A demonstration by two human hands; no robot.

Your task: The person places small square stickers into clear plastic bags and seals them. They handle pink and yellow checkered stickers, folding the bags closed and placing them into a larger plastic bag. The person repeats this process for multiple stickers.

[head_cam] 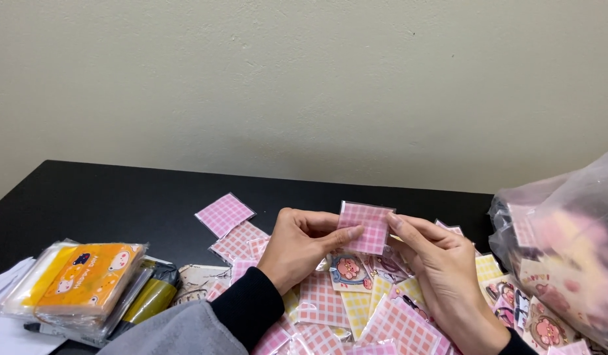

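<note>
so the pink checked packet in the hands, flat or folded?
Flat: the pink checked packet is spread as a full square, pinched by left hand and right hand.

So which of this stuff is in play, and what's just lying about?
In play: pink checked packet, held by left hand and right hand; packet pile below.
Lying about: orange pack, clear bag, lone pink packet, table.

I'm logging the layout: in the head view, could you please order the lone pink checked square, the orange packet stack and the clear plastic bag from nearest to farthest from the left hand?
1. Lone pink checked square, just up-left of the left hand.
2. Orange packet stack, far left.
3. Clear plastic bag, far right.
</note>
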